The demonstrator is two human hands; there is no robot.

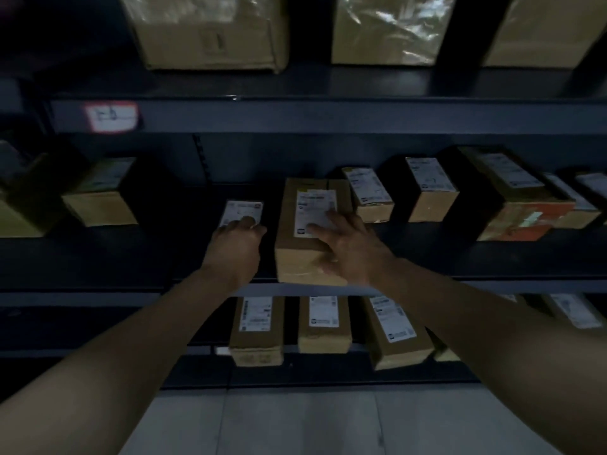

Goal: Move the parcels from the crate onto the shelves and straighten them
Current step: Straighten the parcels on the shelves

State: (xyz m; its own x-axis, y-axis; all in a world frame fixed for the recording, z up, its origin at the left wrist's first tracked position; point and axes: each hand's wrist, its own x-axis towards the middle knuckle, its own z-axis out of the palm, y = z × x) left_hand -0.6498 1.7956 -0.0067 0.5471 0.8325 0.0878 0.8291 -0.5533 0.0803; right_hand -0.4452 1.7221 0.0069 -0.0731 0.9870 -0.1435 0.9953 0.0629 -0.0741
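On the middle shelf (98, 257) a brown parcel (308, 257) stands at the centre of the view, its near end flush with the shelf's front edge. The right hand (348, 247) lies flat on top of it, fingers straight and spread, the fingertips (312, 228) reaching onto its white label (315, 205) and gripping nothing.

At 9 o'clock from that parcel, just beside it, lies a dark flat parcel (243, 211), of which little but its white label shows in the dim light. The left hand (238, 238) is on its near end, thumb over the label. I cannot tell whether this hand grips the parcel or merely rests on it.

At 2 to 3 o'clock from the brown parcel more labelled boxes (430, 192) sit along the same shelf, angled rather than square. At 9 o'clock, well apart, stands another box (101, 198).

At 6 o'clock, on the lower shelf (328, 376), three long parcels (323, 323) lie side by side, the rightmost one skewed. At 12 o'clock big cartons (210, 31) fill the top shelf, and a handwritten tag (110, 116) sticks to its beam at 10 o'clock.
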